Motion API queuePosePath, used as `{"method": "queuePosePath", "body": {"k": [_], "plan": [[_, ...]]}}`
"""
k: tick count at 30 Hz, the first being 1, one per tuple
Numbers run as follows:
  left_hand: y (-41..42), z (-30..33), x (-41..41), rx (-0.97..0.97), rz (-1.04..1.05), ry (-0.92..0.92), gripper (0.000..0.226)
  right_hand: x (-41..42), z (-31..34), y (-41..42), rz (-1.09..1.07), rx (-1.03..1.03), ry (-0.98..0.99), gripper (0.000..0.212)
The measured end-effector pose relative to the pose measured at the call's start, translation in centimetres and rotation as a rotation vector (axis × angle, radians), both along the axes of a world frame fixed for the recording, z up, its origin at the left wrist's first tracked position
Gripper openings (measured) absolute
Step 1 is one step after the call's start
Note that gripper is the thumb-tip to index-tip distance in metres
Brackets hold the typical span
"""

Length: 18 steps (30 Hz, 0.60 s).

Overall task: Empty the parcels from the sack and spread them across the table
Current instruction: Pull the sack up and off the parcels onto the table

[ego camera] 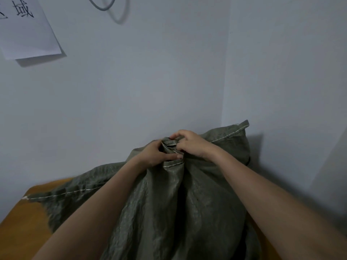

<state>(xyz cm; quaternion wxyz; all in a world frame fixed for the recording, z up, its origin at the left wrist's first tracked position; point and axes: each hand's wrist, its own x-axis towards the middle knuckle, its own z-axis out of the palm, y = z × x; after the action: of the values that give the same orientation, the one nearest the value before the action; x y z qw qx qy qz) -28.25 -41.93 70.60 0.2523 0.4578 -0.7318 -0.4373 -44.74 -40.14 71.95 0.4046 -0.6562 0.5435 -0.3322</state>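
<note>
A large olive-green woven sack (184, 199) with a white stitched seam stands bulging on the orange-brown table (28, 212) against the wall. Its top edge is bunched together at the middle. My left hand (157, 153) grips the bunched fabric from the left, thumb lying across the seam. My right hand (189, 143) pinches the same bunched edge from the right, fingers curled over it. No parcels show; whatever the sack holds is hidden inside.
A pale wall rises directly behind the sack, with a room corner at the right (225, 91). A white paper sheet with black characters (26, 29) hangs at upper left. A grey cable loop (105, 6) hangs at the top.
</note>
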Motion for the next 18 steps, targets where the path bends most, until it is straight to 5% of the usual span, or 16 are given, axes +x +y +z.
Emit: {"method": "queuePosePath", "body": {"k": [7,12,18], "plan": [[-0.5,-1.1,-0.6,-0.177,0.192,-0.174,0.013,-0.9,-0.9,-0.8,0.034,0.014,0.258,0.048],[-0.7,-1.1,0.3,-0.146,0.288,-0.241,0.014,-4.6,-2.4,-0.6,-0.206,-0.015,0.914,0.092],[-1.5,-0.9,1.2,-0.082,0.309,-0.217,0.019,-6.9,-4.0,-0.4,-0.551,0.094,0.861,0.106]]}}
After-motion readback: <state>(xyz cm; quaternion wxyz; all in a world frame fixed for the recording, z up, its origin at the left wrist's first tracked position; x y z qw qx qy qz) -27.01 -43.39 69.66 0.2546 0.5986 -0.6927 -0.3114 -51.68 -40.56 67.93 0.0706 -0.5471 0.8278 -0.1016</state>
